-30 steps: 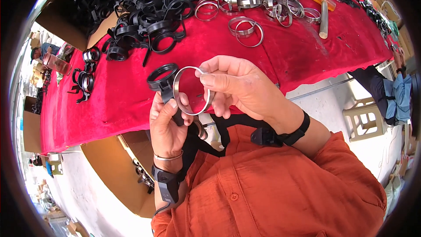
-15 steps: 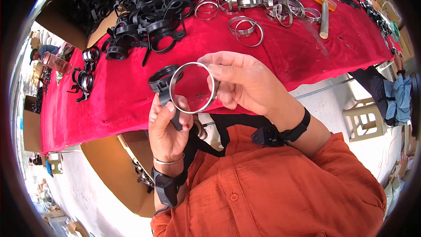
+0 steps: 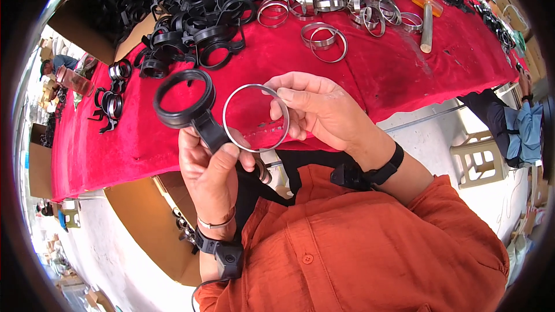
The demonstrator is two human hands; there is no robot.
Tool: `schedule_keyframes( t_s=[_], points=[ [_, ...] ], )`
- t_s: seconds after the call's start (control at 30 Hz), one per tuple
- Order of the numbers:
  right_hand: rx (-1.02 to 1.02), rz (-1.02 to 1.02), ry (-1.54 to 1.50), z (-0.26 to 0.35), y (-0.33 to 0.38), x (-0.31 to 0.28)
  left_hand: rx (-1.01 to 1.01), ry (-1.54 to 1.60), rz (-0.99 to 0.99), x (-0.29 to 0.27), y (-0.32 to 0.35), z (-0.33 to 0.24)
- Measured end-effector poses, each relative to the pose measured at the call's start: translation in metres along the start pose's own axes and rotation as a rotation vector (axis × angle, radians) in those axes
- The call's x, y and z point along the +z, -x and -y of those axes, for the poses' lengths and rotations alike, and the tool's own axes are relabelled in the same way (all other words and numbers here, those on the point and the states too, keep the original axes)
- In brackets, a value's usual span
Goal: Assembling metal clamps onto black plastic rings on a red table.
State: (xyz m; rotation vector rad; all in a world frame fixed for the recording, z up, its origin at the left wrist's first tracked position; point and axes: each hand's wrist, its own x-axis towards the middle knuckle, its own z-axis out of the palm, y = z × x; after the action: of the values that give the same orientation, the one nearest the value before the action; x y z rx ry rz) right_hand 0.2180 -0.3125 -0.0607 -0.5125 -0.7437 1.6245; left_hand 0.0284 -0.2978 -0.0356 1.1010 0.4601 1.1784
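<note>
Black magnifier frame (image 3: 186, 101), empty ring uppermost, is gripped by its handle in the left hand (image 3: 211, 176) above the red table (image 3: 404, 75). Just beside it, the right hand (image 3: 326, 115) pinches a round glass lens (image 3: 256, 118) at its rim, apart from the frame.

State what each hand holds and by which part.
Left hand: black ring frame, gripped by its handle. Right hand: round clear lens, pinched at its rim by fingers.
</note>
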Motion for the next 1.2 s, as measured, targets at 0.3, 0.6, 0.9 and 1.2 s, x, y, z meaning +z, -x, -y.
schedule_keyframes(
  t_s=[0.3,0.6,0.9,1.2],
  points=[
    [-0.143,0.039,0.168,-0.004,0.001,0.003,0.223,-0.406,0.053,-0.008,0.011,-0.003],
    [-0.185,-0.048,0.395,0.001,0.006,0.012,0.167,-0.228,0.048,-0.014,0.007,0.003],
    [-0.754,0.209,1.489,-0.013,0.011,0.016,-0.016,0.098,0.037,-0.032,-0.006,0.01],
    [-0.763,-0.02,1.297,-0.002,0.006,0.026,-0.167,-0.337,-0.118,-0.035,0.0,0.019]
  ],
)
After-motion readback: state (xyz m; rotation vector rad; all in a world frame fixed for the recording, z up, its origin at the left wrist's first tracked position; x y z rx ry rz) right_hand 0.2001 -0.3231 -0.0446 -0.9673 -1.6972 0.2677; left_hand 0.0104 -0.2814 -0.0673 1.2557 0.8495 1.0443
